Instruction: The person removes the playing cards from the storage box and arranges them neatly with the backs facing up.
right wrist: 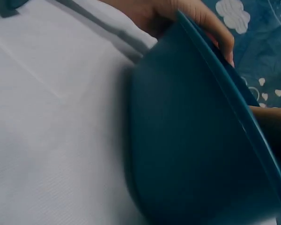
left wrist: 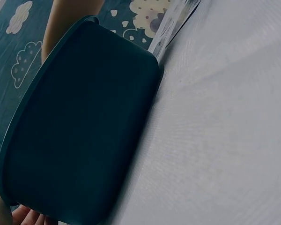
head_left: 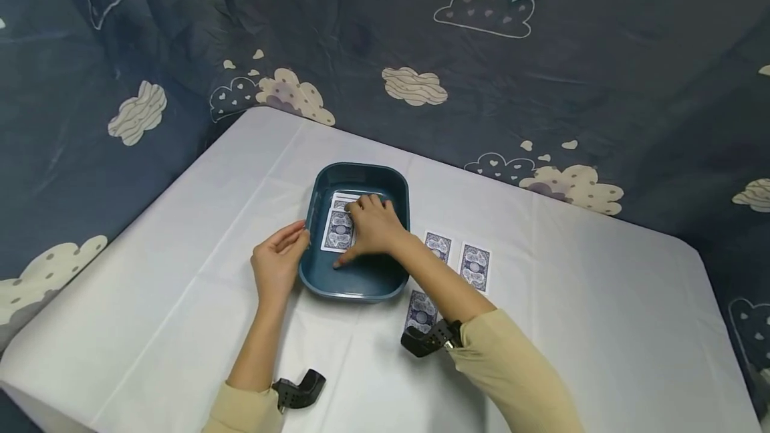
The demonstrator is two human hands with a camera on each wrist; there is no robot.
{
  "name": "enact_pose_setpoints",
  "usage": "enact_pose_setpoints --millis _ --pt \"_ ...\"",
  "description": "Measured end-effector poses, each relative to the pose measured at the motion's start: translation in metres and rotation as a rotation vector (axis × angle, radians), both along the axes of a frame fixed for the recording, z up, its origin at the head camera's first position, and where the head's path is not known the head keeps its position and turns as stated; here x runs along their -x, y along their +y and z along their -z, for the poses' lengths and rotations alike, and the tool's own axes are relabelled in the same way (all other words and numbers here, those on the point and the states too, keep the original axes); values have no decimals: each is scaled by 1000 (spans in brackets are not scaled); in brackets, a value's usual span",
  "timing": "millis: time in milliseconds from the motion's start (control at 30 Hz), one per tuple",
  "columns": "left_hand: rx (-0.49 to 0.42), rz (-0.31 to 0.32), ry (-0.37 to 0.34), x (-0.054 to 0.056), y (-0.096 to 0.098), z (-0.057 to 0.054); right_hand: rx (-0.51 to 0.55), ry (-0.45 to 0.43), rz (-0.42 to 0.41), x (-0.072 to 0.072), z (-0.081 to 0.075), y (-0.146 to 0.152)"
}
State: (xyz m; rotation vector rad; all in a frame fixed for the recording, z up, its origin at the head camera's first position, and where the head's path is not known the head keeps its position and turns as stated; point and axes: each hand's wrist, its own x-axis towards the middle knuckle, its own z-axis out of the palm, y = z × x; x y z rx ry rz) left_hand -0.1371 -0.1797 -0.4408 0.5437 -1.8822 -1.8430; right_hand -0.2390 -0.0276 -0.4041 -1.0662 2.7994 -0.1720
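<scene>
A dark teal plastic tub [head_left: 355, 282] stands on the white-covered table. Several playing cards [head_left: 338, 231], patterned backs up, lie overlapping on its floor. At the tub's left rim, my left hand [head_left: 279, 259] pinches the edge between thumb and fingers; the right wrist view shows its fingers [right wrist: 215, 30] hooked over that rim. My right hand [head_left: 374, 227] reaches down inside the tub, thumb and fingers spread beside the cards and partly covering them. The tub's wall fills much of both wrist views and hides the right hand there.
Right of the tub, three cards lie face down on the tablecloth: an upper card [head_left: 439, 244], one farther right [head_left: 475, 267] and a nearer card [head_left: 420, 313] partly covered by the right forearm and wrist camera [head_left: 430, 338]. A dark cloud-patterned curtain [head_left: 373, 32] hangs behind the table.
</scene>
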Motion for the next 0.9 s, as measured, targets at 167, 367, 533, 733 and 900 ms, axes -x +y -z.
enact_pose_setpoints --millis 167,367,533,733,900 --pt "-21 17 -11 -3 1 -3 -44 -55 28 9 9 -6" --pt "1 16 -14 -9 5 -26 -22 -95 21 12 8 -9" --pt "12 6 -9 -11 7 -30 7 -92 9 10 2 -5" --pt "7 3 -1 -8 3 -20 94 -41 6 6 -16 10" --pt "-12 2 -2 1 -2 -1 196 -61 36 5 -41 40"
